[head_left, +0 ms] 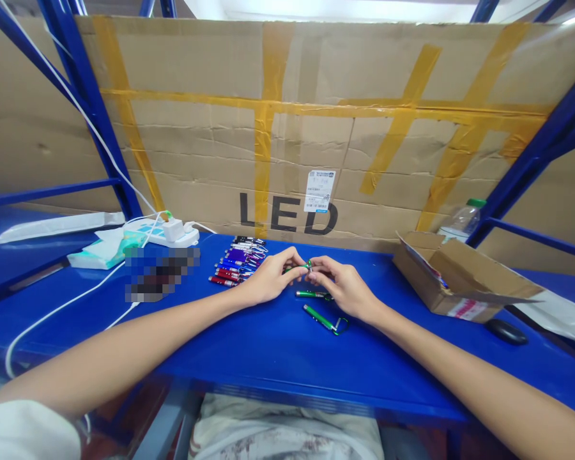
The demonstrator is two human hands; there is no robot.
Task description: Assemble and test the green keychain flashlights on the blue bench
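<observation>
My left hand point(272, 278) and my right hand point(347, 289) meet over the blue table, both pinching a small green penlight keychain point(308, 264). Fingers cover most of it; a bit of green and shiny metal shows between the fingertips. Just below my hands lies a second green penlight point(310, 294), its right end partly behind my right hand. Closer to me rests a third green penlight point(319, 317) with a carabiner clip point(341, 326) at its right end. Left of my left hand, several penlights in red, blue, purple and black point(234, 263) lie in a row.
An open cardboard box point(441, 281) stands at right, with a black computer mouse point(506, 331) before it and a green-capped bottle point(464, 220) behind. At left are a power strip point(184, 237), a tissue pack point(100, 254) and white cables. A big cardboard sheet point(196, 153) closes off the back.
</observation>
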